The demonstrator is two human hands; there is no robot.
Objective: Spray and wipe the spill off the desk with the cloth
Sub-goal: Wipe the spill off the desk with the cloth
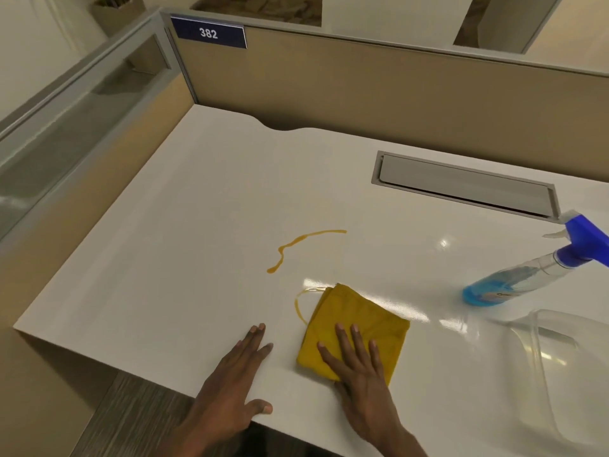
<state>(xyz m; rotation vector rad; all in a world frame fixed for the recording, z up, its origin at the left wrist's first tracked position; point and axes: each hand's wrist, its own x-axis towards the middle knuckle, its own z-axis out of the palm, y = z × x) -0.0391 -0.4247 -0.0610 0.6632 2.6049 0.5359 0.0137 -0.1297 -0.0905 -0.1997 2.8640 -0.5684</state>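
A thin orange-yellow spill (298, 245) trails across the middle of the white desk (164, 258), and a second curl of it runs along the left edge of a folded yellow cloth (365, 321). My right hand (359, 374) lies flat on the near part of the cloth, fingers spread, pressing it to the desk. My left hand (237, 384) rests flat on the desk's front edge, left of the cloth, holding nothing. A spray bottle (534, 272) with blue liquid and a blue trigger head stands at the right, untouched.
A clear plastic container (560, 364) sits at the near right, just in front of the bottle. A grey cable hatch (468, 184) is set into the desk at the back right. Beige partition walls (362, 87) close off the back and left sides.
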